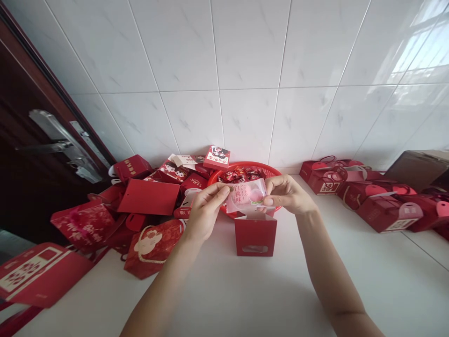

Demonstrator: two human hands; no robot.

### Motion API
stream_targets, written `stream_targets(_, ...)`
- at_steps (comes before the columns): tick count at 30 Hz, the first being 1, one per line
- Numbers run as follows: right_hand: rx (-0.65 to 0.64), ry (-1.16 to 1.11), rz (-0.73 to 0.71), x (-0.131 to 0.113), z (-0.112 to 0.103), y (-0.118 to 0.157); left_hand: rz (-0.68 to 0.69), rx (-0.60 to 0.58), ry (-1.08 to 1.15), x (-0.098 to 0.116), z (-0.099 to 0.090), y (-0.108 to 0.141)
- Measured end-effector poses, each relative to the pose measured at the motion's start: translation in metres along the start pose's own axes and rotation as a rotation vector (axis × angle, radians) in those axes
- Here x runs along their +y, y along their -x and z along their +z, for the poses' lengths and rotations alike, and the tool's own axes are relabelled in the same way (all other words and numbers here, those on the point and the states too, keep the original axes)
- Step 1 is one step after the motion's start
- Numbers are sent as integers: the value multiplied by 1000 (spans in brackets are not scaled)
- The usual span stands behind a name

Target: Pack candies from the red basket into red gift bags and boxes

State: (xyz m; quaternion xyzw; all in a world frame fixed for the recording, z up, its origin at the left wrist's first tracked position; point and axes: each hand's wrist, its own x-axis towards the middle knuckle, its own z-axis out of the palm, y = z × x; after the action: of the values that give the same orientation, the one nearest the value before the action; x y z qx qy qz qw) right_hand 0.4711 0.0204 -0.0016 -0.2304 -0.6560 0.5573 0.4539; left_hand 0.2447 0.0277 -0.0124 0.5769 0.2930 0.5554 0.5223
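Between my two hands is a pink and clear wrapped candy packet (247, 194) with a peach picture and Chinese lettering. My left hand (207, 206) pinches its left end, and my right hand (289, 194) grips the right end. Just below the packet stands a small red gift box (256, 234), open at the top, with an oval window in its front. Behind them sits a red plastic basket (264, 167) holding several red-wrapped sweets (235, 176); my hands and the packet hide part of it.
At left lies a heap of red gift boxes (149, 196), some with handles. More red boxes (389, 213) stand in a group at right, near a brown carton (417, 167). White tiles (249, 112) line the back, and a dark door (31, 140) is at far left.
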Motion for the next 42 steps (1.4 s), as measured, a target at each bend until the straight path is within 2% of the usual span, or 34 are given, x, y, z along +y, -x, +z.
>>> stream_targets(3,65,13,-20,-1,1,-1,33,25,-40,-1,-1,0)
stream_targets(7,168,78,-68,-4,3,-1,32,-2,-115,-7,-5,1)
stream_targets(12,102,193,-58,-7,-5,3,117,39,-280,-5,-7,2)
stream_targets(15,174,268,-70,-9,-6,5,132,26,-367,1,-5,4)
stream_targets(17,218,311,-61,-12,-2,6,126,-27,-416,2,-3,5)
stream_targets(21,149,368,18,-18,10,7,128,-149,-491,-1,1,8)
stream_targets(24,93,445,24,-21,15,8,135,-146,-493,-3,0,7)
stream_targets(27,132,540,10,-24,16,10,148,-155,-494,-3,-4,3)
stream_targets(30,160,612,19,-24,16,13,129,-290,-564,-3,-12,-1)
stream_targets(34,111,728,80,-21,17,14,45,-508,-667,-10,-20,-5)
stream_targets(38,68,909,151,-16,19,12,-43,-612,-694,-17,-21,-9)
stream_targets(42,-21,1016,205,-15,19,11,-136,-647,-652,-17,-19,-13)
